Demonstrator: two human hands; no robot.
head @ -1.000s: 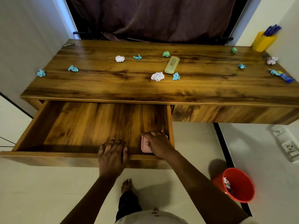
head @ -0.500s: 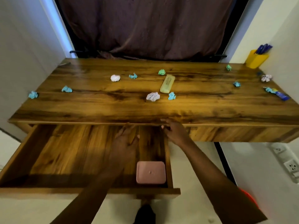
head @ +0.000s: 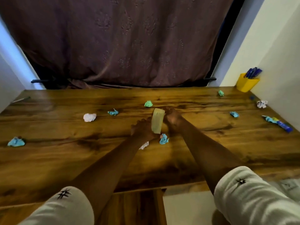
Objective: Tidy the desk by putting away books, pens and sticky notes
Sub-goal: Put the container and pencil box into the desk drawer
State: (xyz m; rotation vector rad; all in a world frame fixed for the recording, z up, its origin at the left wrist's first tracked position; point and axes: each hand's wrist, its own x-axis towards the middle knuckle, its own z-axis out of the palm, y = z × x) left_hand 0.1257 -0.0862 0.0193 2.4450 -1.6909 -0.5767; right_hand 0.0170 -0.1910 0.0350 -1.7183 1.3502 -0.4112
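Both arms reached straight out over the desk (head: 65,159). The left hand (head: 142,129) and right hand (head: 173,120) clasped the pale yellow-green case (head: 157,123) between them, fingers curled against its long sides. It sat mid-desk, just beyond a crumpled blue note (head: 164,139).

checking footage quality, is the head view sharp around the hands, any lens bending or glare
Head view: the left hand, right hand and pale green case between them are motion-soft; the desk splays with wide-angle distortion; dim warm light, bluish glow on the left wall.
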